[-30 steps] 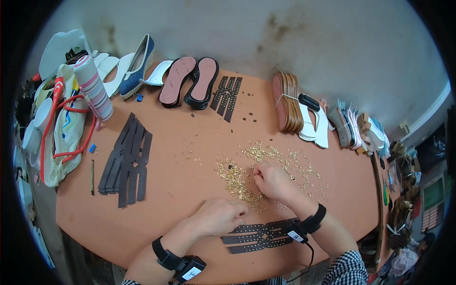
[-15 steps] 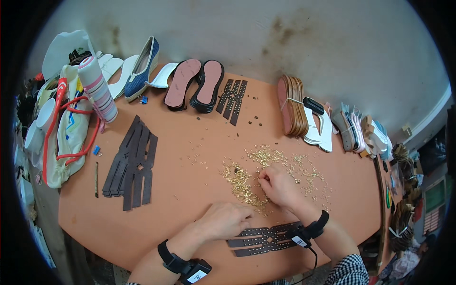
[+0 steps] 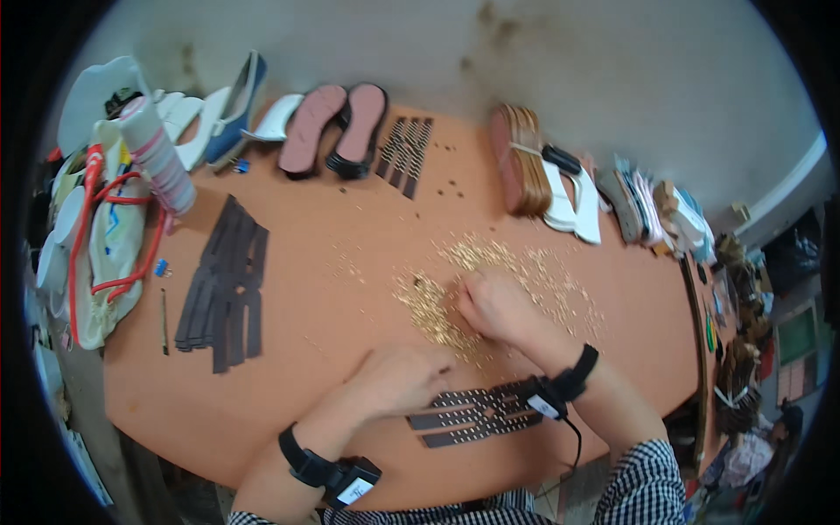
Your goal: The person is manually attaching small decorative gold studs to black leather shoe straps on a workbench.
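Strap long axis left-right under flat, spread left hand; right hand grip seemingly pinching gold studs.

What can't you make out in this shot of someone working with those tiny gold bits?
- Right hand fingertips: curled into the gold studs, so any grip is hidden, head view.
- Single studs: too small to tell shape.
- Dark studded strap: partly covered by left hand and right wrist.
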The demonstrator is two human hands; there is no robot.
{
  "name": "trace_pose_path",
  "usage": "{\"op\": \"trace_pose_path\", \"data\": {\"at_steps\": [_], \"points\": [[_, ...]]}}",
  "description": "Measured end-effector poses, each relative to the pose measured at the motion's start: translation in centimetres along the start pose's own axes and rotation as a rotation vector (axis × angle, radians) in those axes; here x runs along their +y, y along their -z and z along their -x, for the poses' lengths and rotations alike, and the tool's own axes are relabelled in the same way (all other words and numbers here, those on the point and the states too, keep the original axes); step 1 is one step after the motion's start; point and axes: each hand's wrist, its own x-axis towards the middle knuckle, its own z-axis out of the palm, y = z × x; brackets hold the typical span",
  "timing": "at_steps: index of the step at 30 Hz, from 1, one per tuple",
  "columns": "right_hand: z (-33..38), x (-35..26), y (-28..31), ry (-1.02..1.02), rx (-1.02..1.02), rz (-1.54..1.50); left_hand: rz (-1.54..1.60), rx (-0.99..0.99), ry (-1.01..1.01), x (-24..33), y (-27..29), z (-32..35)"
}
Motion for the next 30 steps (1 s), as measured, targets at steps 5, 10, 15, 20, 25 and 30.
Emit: {"op": "trace_pose_path", "data": {"at_steps": [5,10,15,20,25,30], "points": [[0.2,1.8,0.4,-0.039,0.002,-0.068,0.052,-0.001,0.030,0.5,-0.2,0.0],[6.8,0.3,4.8,-0.321,-0.083,-0.418,0.032,0.022,0.041,0.1,-0.3,0.1],[15.6,1.0,5.2,-0.426,-0.070,-0.319,0.049,0.035,0.019,0.2,-0.5,0.1],[17.9,0.5,3.3,-0.341,0.069,-0.274,0.046,-0.014,0.051,0.6,0.0,-0.1],[17.2,-0.1,2.6,-0.220,0.105,-0.199,0.062,-0.016,0.079,0.5,0.0,0.3],[17.0,-0.4,2.5,-0.218,0.076,-0.189,0.043,0.036,0.046,0.5,-0.1,0.2]]}}
